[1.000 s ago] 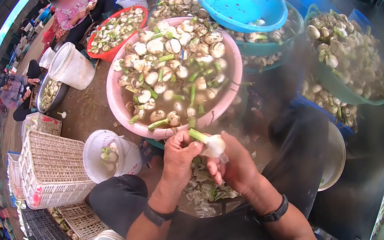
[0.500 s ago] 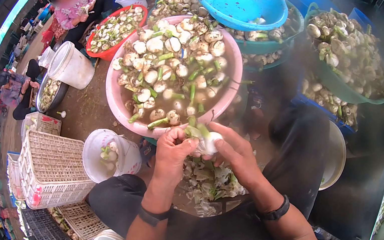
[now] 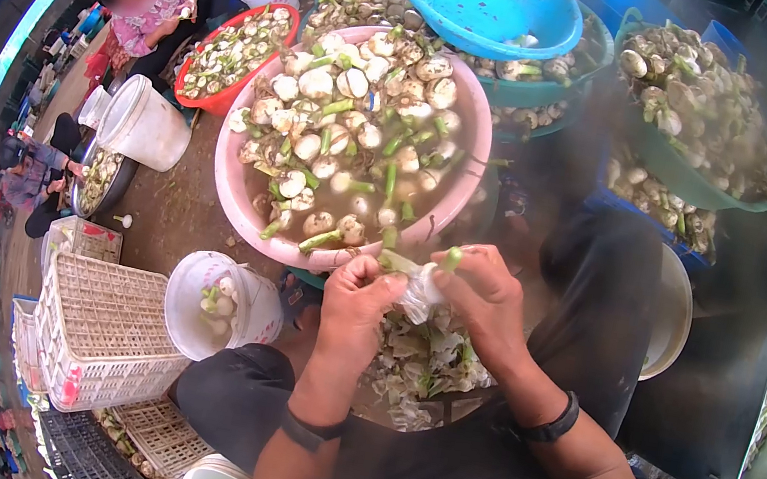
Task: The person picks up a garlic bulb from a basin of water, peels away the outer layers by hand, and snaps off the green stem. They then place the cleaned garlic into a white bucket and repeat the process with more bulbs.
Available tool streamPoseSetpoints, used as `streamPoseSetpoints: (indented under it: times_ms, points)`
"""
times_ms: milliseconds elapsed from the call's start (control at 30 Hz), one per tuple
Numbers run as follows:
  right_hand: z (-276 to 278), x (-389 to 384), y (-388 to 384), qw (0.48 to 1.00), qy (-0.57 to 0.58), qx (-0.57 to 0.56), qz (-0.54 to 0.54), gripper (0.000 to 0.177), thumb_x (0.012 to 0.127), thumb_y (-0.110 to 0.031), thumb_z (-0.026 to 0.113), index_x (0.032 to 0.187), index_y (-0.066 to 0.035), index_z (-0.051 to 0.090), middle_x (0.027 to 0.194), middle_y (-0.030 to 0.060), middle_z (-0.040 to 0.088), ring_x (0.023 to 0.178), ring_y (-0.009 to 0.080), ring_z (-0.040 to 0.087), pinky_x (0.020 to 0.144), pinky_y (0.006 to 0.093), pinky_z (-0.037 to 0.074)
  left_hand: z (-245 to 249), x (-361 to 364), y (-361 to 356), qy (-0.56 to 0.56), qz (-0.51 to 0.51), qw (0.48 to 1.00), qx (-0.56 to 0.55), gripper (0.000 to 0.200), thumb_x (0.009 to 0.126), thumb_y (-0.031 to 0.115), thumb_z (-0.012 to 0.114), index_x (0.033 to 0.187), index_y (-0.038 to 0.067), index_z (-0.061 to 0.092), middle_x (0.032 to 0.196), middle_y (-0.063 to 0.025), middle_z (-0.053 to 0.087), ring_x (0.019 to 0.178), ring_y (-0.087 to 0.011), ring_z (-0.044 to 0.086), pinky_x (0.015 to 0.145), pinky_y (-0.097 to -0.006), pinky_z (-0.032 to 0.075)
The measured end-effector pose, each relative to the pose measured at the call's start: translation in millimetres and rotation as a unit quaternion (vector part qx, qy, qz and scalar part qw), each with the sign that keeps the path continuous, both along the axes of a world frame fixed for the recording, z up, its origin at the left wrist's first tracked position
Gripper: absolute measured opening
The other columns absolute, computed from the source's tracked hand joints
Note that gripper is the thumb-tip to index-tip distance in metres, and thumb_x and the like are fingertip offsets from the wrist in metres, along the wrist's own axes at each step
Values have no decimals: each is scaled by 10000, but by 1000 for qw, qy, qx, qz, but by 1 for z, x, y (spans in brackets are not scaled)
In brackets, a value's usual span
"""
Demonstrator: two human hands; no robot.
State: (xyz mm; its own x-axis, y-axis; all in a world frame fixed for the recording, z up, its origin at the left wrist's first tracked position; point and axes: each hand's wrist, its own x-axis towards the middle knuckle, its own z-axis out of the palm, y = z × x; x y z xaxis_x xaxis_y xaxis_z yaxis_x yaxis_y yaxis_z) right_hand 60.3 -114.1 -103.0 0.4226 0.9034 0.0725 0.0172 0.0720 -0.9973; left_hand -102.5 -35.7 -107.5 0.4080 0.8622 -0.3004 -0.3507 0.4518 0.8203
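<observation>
Just past the near rim of the pink basin, both of my hands are closed on a garlic bulb with loosened white skin. My left hand pinches a pale green strip of outer skin on its left side. My right hand grips the bulb from the right, and a cut green stem sticks up by its thumb. The fingers hide much of the bulb. Many garlic bulbs with green stems lie in brownish water in the basin. Below my hands is a heap of peeled skins.
A white bucket holding several peeled bulbs stands left of my knee, beside a stack of plastic crates. Behind are a red basin, a blue basin and a green tub of garlic. Other people sit at left.
My hands have drawn slightly apart and the right one has turned. A strip of skin has come away from the bulb toward the left. The view has shifted slightly.
</observation>
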Motion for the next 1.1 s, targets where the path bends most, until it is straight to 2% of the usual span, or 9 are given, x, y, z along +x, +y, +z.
streamPoseSetpoints:
  times_ms: [133,233,333,367,433,600,800,933,1100]
  points:
    - [-2,14,3,966,253,-33,29,209,1047,-182,671,1199,-61,747,1139,6,727,979,90,685,858,265,551,8,-8,8,-83,28,995,-57,108,919,-11,711,938,45,621,951,-68,726,822,-125,719,769,-278,604]
    - [-1,24,5,964,263,-10,28,247,1073,-208,639,1254,-61,720,1132,6,750,944,87,703,849,267,577,14,-22,12,-119,-82,989,-38,184,924,63,716,1089,0,664,1024,-94,728,909,-188,738,853,-341,611]
    - [-1,26,5,963,267,-3,28,273,1075,-179,632,1299,-42,707,1191,30,753,1014,100,704,909,281,568,27,-18,4,209,-311,917,133,359,915,123,749,1242,-2,668,1072,-120,749,939,-206,751,881,-357,599]
    - [4,25,3,962,269,-7,34,269,1075,-160,635,1297,-29,709,1210,36,751,1046,100,696,941,285,553,23,-14,-2,374,-279,800,376,424,905,134,781,1299,17,679,1110,-135,766,962,-194,754,874,-346,588]
    - [7,23,1,962,268,-8,47,260,1071,-91,628,1308,-16,703,1232,45,743,1077,107,685,963,283,540,17,-8,-7,388,-218,844,298,416,917,140,789,1294,-10,696,1111,-91,761,959,-123,702,877,-312,576]
    - [-3,17,2,993,91,0,79,265,1051,-95,670,1298,-7,711,1158,57,751,1059,126,687,949,290,540,16,6,-12,304,-60,909,278,293,906,88,798,1185,6,762,974,-108,794,818,-139,737,778,-286,589]
    - [1,15,3,978,-188,82,44,243,980,-77,730,1218,-27,731,1182,132,759,1150,288,716,995,393,551,15,8,-13,343,-7,837,426,149,878,57,792,1022,19,808,869,-127,770,727,-217,737,686,-326,569]
    - [3,14,4,961,-250,105,59,250,948,-72,749,1194,-33,726,1191,140,758,1185,343,703,1010,436,553,13,5,-13,366,-7,804,469,132,874,10,791,1005,-5,800,894,-112,787,735,-155,732,709,-303,579]
    - [1,15,2,957,-255,106,92,249,978,-92,724,1222,-40,724,1200,142,755,1194,312,708,1007,409,556,12,10,-14,410,10,804,431,49,858,49,757,835,35,715,757,-85,718,640,-212,697,636,-336,551]
